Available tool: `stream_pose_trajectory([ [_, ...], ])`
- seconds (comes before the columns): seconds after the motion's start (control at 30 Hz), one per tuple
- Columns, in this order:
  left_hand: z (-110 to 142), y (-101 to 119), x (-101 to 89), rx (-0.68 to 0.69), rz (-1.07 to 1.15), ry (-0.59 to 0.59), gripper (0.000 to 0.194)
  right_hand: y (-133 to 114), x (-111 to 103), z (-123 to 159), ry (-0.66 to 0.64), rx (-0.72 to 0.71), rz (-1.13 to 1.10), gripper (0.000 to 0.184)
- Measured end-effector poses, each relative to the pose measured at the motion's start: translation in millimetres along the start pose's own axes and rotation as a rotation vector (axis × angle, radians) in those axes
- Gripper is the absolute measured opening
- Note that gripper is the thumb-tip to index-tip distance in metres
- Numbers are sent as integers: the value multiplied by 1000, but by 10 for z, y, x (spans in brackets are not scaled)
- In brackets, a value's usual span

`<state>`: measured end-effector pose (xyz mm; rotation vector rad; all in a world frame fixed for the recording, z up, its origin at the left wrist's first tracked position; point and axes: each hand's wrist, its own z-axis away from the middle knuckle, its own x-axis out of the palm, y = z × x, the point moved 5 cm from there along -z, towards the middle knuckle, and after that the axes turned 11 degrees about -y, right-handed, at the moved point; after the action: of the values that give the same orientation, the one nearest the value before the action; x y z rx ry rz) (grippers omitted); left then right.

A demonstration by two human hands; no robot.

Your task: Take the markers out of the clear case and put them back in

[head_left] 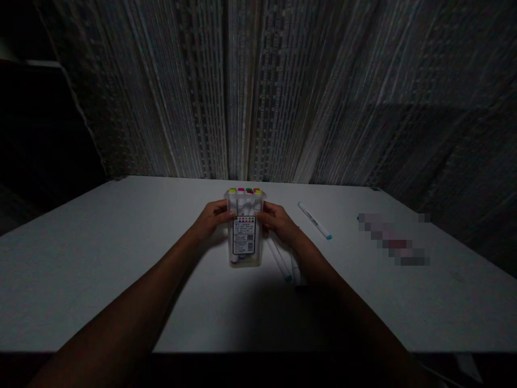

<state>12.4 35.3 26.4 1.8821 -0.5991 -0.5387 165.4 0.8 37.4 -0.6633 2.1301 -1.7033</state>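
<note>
Between my two hands is a clear plastic marker case (pixel 244 231), upright, with a printed label facing me. Several markers stand inside it, their yellow, pink, green, red and orange caps level with the rim. My left hand (pixel 213 216) grips the case's left side, thumb on the front. On the opposite side my right hand (pixel 278 220) holds it the same way. Just right of the case lies a white marker with a blue end (pixel 279 260). Another white marker (pixel 297 269) is partly hidden by my right forearm. Whether the case touches the table I cannot tell.
Farther right on the white table (pixel 161 302) lies a blue-tipped white marker (pixel 315 221). A pixelated, unreadable item (pixel 393 241) is near the right side. Behind the table's far edge hangs a patterned curtain (pixel 242 97). The room is dim.
</note>
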Motion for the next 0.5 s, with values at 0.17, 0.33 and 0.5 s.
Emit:
stream_pose_trajectory([
  [0.17,-3,29,5,5,-10,4,48,6,-2,-4,-8,-1,-15,53],
  [0.33,7,24,-12,13,-17,2,45,4,4,-7,-13,-14,-11,50],
  [0.5,12,62,-4,19,-41,30,44,-50,-5,-10,12,-69,14,43],
])
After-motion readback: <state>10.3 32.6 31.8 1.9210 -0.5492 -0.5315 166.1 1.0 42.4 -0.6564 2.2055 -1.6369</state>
